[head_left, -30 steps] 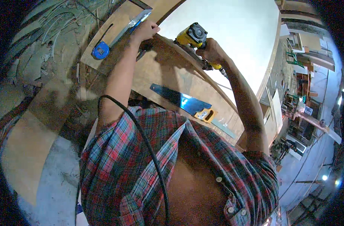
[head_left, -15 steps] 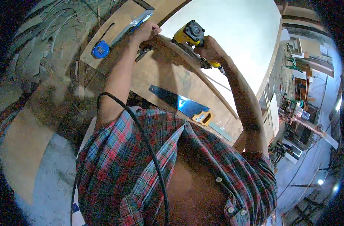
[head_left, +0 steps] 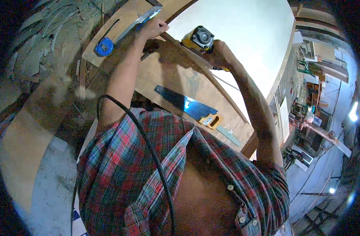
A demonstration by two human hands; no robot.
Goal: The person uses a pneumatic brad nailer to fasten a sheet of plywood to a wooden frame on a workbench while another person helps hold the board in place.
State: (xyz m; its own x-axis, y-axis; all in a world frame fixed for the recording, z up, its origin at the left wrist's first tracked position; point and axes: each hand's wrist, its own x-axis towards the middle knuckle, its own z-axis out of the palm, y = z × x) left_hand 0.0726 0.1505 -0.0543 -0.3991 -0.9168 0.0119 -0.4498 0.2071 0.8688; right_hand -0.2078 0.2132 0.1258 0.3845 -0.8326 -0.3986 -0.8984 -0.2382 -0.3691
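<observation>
A yellow and black nail gun is gripped in my right hand, its round dark cap facing up. It stands over a narrow wooden strip that runs along the edge of a white panel. My left hand, fingers curled closed, is at the far end of that strip; whatever they hold is hidden. Beside the left hand lies a long metal blade-like piece with a blue part. Nearer to me a handsaw with a wooden handle rests on the plywood.
A blue tape measure sits on the board's left corner. A flat grey-green strip is next to the saw handle. A black cable crosses my left arm and shirt. Cords and scraps litter the floor at left; boards and a green stool stand right.
The nail gun has tipped, so its cap faces up more and its lower body shows less. My right hand has shifted slightly down; the left stays near the same spot.
</observation>
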